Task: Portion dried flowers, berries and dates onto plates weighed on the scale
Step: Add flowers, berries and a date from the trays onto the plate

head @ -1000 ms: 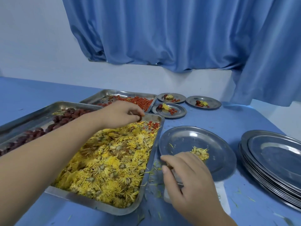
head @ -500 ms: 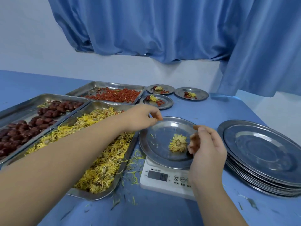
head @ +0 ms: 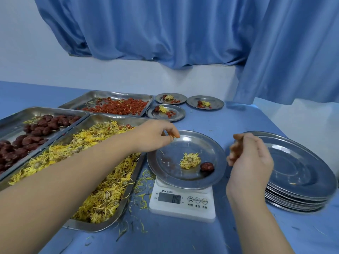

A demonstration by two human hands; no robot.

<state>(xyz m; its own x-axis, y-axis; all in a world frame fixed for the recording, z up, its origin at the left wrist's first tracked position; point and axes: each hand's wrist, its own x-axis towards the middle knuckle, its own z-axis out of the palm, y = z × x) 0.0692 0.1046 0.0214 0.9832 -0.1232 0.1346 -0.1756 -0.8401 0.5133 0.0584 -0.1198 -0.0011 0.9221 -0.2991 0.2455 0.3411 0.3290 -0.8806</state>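
Observation:
A steel plate (head: pixel 201 143) sits on the white scale (head: pixel 181 204), whose display reads 0.5. On the plate lie one yellow dried flower (head: pixel 189 160) and, just to its right, one dark red date (head: pixel 207 166). My left hand (head: pixel 157 134) hovers over the plate's far-left rim, fingertips pinched on a few small red berries. My right hand (head: pixel 251 158) hangs just right of the plate, blurred, with its fingers loosely apart and nothing in them.
Three steel trays stand on the left: flowers (head: pixel 102 162), dates (head: pixel 27 136) and berries (head: pixel 119 107). Three filled small plates (head: pixel 166 112) sit at the back. A stack of empty plates (head: pixel 297 171) is on the right. Loose petals litter the blue table.
A date now lies on the plate beside the flower. My right hand has drawn back to the right, away from the plate. My left hand has moved slightly further over the plate's rim.

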